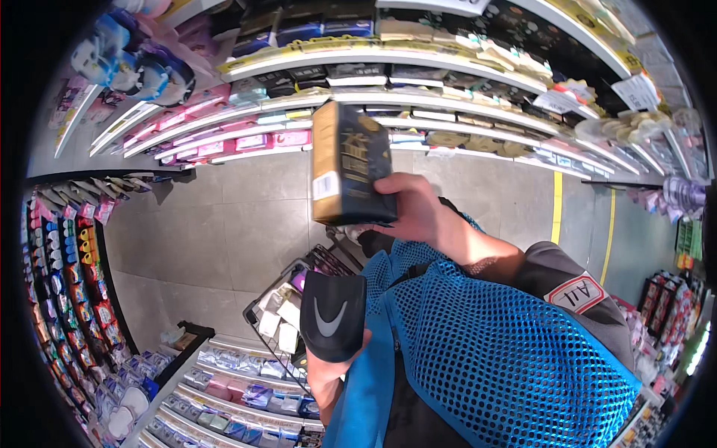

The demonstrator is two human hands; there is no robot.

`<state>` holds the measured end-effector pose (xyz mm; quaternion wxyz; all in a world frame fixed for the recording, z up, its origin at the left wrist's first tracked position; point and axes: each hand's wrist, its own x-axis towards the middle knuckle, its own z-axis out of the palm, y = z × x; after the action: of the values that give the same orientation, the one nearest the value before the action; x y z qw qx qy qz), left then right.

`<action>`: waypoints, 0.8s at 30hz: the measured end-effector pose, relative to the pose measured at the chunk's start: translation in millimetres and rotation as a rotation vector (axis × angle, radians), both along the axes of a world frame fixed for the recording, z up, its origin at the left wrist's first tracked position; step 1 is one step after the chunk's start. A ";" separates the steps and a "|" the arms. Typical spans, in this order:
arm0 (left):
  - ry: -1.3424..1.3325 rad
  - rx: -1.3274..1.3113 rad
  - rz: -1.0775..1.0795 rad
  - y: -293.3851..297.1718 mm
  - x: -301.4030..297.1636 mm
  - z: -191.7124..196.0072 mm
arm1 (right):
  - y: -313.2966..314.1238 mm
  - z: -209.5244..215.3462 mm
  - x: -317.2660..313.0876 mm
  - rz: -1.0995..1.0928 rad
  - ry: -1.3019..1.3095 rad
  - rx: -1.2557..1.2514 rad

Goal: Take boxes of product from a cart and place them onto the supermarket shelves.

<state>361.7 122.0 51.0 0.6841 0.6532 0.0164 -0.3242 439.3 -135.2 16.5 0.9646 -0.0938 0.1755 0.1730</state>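
My right hand (414,213) is closed on a black box with gold print and a tan side (358,164), thumb on its front face. The box is held upright over the aisle floor, in front of the far shelves. A white barcode label (326,185) sits low on its tan side. Lower and to the left, my left hand (332,373) grips what looks by its shape like a barcode scanner (334,317), black with a grey curved mark on its rounded top. The scanner hides most of the fingers. It is apart from the box.
Behind the scanner stands a black wire cart (258,317) with white packages in it. Stocked shelves (463,67) curve across the far side. Hanging goods (75,261) line the left, and a low tiered shelf (231,396) is near. Yellow lines (557,205) mark the grey floor.
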 end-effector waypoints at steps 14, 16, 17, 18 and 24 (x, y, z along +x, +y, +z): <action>-0.273 -0.004 -0.248 -176.7 -94.5 0.7 | -174.0 -47.2 -144.0 -0.072 -0.447 0.092; -0.275 -0.003 -0.333 -211.1 -115.4 -8.1 | -211.6 -53.8 -173.0 -0.100 -0.550 0.163; -0.272 -0.007 -0.379 -228.7 -126.4 -9.0 | -230.5 -49.0 -188.8 -0.106 -0.544 0.170; -0.269 -0.011 -0.423 -245.1 -137.3 -9.8 | -248.4 -45.7 -205.2 -0.110 -0.539 0.177; -0.346 -0.058 -0.571 -335.7 -168.9 -7.5 | -327.7 -64.8 -273.4 -0.222 -0.442 0.105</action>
<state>192.8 -213.6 43.5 0.5766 0.6572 -0.2929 -0.3872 165.9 -462.9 -48.3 0.9962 -0.0592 -0.0397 0.0501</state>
